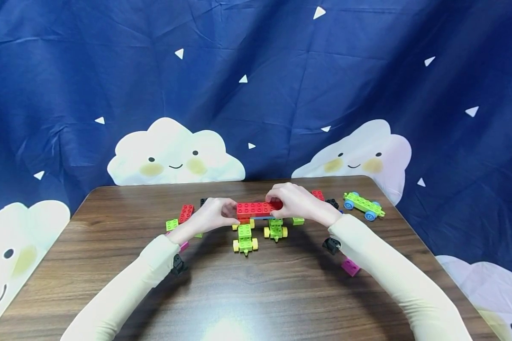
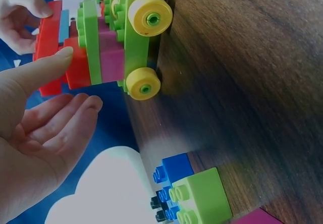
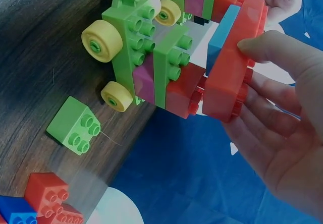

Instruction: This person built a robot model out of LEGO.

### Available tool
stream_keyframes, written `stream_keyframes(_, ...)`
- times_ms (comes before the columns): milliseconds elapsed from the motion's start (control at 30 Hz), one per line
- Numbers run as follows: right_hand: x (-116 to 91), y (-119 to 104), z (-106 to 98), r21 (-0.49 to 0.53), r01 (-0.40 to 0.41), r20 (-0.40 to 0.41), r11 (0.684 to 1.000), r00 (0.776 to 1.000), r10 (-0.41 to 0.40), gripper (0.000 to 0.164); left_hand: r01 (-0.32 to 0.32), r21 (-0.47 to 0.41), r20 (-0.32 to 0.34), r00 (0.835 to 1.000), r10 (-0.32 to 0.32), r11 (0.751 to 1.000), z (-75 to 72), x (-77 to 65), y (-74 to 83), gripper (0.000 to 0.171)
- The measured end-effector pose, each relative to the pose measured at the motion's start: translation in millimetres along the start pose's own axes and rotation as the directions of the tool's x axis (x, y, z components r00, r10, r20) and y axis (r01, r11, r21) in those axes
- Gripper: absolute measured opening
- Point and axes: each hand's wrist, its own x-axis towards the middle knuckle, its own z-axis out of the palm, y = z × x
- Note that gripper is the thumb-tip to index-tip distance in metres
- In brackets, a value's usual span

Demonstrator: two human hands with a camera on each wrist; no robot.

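Observation:
Two green wheeled bases with yellow wheels, the left car (image 1: pixel 245 232) and the right car (image 1: pixel 276 229), carry stacked bricks. Across their tops runs a row of red bricks (image 1: pixel 249 209), with a blue piece (image 3: pixel 222 32) beneath. My right hand (image 1: pixel 296 201) pinches the right red brick (image 3: pixel 229 62), thumb on its near side and fingers on the studded side. Studs show in a narrow gap between it and the red block (image 3: pixel 184 90) under it. At the row's left end is my left hand (image 1: pixel 213 213), thumb over the red brick (image 2: pixel 78 65), fingers extended and spread past the end.
A green car base with blue wheels (image 1: pixel 364 206) stands at the table's back right. Loose bricks lie around: a red brick (image 1: pixel 186 213) and green brick (image 1: pixel 172 225) at left, a magenta brick (image 1: pixel 350 266) below my right forearm, a green brick (image 3: pixel 75 125) beside the right car.

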Motion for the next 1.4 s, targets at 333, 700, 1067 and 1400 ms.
stream_keyframes(333,2.5,1.9,0.0,0.016,0.009,0.032,1.0,0.999,-0.01,0.025,-0.055,-0.013,-0.01,0.998,0.054,0.998,1.8,2.6,7.9,0.053)
stream_keyframes(700,2.6,2.6,1.7,0.044,0.025,0.05,0.999,0.998,-0.027,0.025,-0.076,0.051,-0.018,0.997,0.077,0.996,5.4,6.2,10.7,0.044)
stream_keyframes(1067,-3.4,5.1,1.2,0.044,0.047,0.068,0.998,0.996,-0.05,0.031,-0.063,0.032,-0.03,0.998,0.064,0.998,7.8,8.0,8.7,0.042)
stream_keyframes(1400,-11.7,17.9,-6.7,0.07,0.038,0.136,0.997,0.99,-0.048,0.052,-0.057,0.027,-0.051,0.997,0.059,0.998,8.3,6.4,8.5,0.04)
